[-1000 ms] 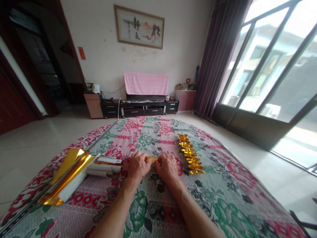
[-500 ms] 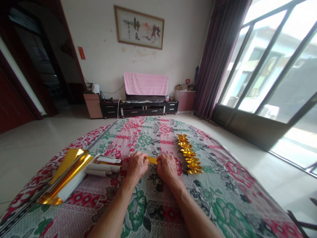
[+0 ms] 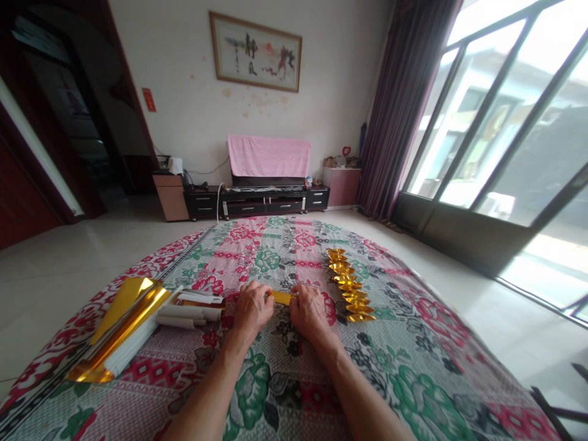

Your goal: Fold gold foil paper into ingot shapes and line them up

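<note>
A narrow piece of gold foil paper stretches between my two hands, just over the flowered cloth. My left hand pinches its left end, and my right hand grips the right end; the fingertips are partly hidden behind the knuckles. To the right of my right hand lies a row of several folded gold paper ingots, pointed at both ends. Left of my left hand are rolled white-backed paper pieces. Beyond them rests a stack of gold foil sheets, curled along the edge.
The patterned tablecloth covers a round table. Across the floor stands a low black cabinet with a pink cloth draped over something on it. A purple curtain and glass doors are at the right.
Both hands keep hold of the gold paper in nearly the same pose. The whole view has shifted slightly; nothing on the table has been moved.
</note>
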A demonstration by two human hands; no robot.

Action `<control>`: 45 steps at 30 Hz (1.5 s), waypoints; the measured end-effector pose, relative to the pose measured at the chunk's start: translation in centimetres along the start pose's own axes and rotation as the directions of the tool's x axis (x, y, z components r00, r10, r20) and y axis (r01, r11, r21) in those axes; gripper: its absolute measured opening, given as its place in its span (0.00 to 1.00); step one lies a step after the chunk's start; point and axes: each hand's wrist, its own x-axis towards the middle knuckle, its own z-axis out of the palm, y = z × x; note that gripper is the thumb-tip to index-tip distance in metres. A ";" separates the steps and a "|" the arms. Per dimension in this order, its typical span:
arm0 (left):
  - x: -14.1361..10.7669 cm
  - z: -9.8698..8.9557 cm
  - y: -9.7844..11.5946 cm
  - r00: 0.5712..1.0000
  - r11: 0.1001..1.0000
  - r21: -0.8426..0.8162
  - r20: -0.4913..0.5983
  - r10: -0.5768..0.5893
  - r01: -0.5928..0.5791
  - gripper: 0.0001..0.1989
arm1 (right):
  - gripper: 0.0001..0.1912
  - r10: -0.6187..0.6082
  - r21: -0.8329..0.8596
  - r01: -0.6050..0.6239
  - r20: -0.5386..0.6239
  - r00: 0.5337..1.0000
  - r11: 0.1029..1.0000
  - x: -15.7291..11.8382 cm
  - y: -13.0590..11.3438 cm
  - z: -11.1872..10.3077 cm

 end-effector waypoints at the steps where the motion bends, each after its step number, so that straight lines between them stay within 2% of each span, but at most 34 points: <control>1: 0.0 0.0 0.0 1.000 1.000 -0.002 0.000 -0.001 0.001 0.08 | 0.11 0.002 0.005 -0.002 0.001 1.000 1.000 0.0 0.1 0.1; 6: -0.1 0.1 -0.1 1.000 1.000 -0.014 -0.007 -0.010 0.010 0.11 | 0.14 0.002 0.004 -0.003 0.017 1.000 1.000 0.1 0.2 0.1; 12: 0.0 0.2 -0.1 0.999 1.000 -0.004 -0.040 -0.021 0.021 0.14 | 0.11 0.027 -0.012 -0.027 -0.023 0.999 1.000 -0.1 -0.1 0.2; 20: -0.1 0.4 -0.4 0.998 1.000 0.022 -0.055 0.023 -0.022 0.15 | 0.10 0.009 -0.013 -0.009 -0.020 1.000 1.000 -0.2 -0.2 -0.1; 30: -0.2 0.3 -0.6 0.996 0.986 -0.164 -0.091 0.011 -0.026 0.07 | 0.08 -0.028 0.047 0.030 -0.043 0.999 0.998 -0.2 -0.1 -0.5; 37: 0.0 0.3 -0.7 0.990 0.965 -0.261 -0.131 -0.049 0.013 0.05 | 0.13 0.035 0.137 -0.019 -0.112 0.993 0.990 -0.1 -0.3 -0.6; 45: 0.0 0.0 -0.7 0.981 0.935 -0.352 -0.167 -0.096 0.031 0.05 | 0.07 0.044 0.197 -0.021 -0.113 0.993 0.980 -0.1 -0.3 -0.7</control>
